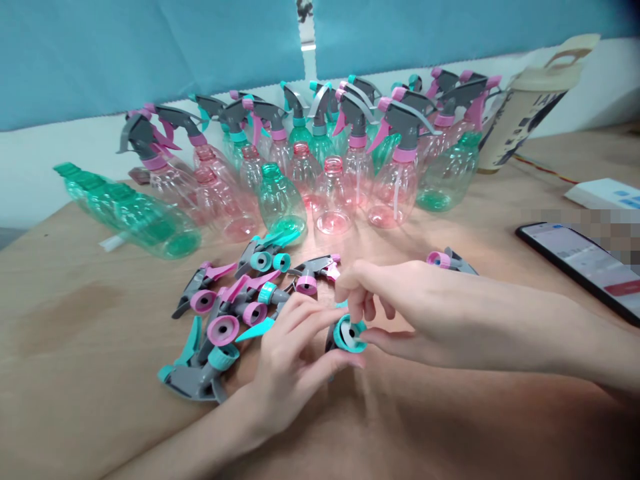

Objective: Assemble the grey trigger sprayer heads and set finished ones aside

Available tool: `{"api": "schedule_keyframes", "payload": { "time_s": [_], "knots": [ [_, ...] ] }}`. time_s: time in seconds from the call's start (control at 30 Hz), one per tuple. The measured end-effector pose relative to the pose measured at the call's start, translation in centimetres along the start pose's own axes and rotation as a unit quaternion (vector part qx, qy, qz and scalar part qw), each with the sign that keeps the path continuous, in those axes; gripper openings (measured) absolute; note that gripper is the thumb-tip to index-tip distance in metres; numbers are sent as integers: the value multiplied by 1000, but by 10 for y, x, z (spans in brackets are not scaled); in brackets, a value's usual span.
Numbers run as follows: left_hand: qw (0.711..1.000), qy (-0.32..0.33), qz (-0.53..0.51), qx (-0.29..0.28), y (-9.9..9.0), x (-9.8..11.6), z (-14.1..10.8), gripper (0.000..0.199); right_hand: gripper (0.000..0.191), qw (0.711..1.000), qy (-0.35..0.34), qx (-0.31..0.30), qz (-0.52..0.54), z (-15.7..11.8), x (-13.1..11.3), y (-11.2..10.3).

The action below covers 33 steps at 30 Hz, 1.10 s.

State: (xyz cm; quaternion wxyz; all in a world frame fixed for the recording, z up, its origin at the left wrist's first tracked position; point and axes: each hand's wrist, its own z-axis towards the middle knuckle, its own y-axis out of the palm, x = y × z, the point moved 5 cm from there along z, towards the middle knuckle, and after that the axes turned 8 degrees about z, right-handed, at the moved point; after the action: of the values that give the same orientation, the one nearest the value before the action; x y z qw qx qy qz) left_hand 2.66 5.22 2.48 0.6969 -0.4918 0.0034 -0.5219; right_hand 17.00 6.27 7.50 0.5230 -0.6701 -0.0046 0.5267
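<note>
My left hand [295,360] is closed around a trigger spray head [344,337] whose teal collar opens upward and to the right. Inside that collar a white ring surrounds a dark hole. My right hand [385,307] is at the collar's rim, its fingers curled and the thumb close to the opening. Whatever it pinches there is too small or hidden to make out. Left of my hands lies a pile of loose grey spray heads [223,330] with pink or teal collars and triggers. Another pink-collared spray head [450,260] lies behind my right wrist.
Behind the pile stand several clear pink bottles [334,200] and green bottles [283,200], many fitted with spray heads. Green bottles [150,220] lie at the left. On the right are a phone [585,267], a white box [607,195] and a tall cream cup [523,113].
</note>
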Motion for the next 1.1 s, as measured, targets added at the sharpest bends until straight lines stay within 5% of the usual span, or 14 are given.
{"api": "schedule_keyframes", "payload": {
  "time_s": [0.53,0.9,1.1],
  "knots": [
    [1000,-1,23,8,-2,0,-1,27,24,998,-28,48,-14,-3,4,7],
    [999,-8,29,-18,0,2,0,20,15,1000,17,-2,-3,-1,5,14],
    [999,-7,26,-17,1,-2,-2,27,11,995,25,0,-99,-6,9,5]
  ]
}}
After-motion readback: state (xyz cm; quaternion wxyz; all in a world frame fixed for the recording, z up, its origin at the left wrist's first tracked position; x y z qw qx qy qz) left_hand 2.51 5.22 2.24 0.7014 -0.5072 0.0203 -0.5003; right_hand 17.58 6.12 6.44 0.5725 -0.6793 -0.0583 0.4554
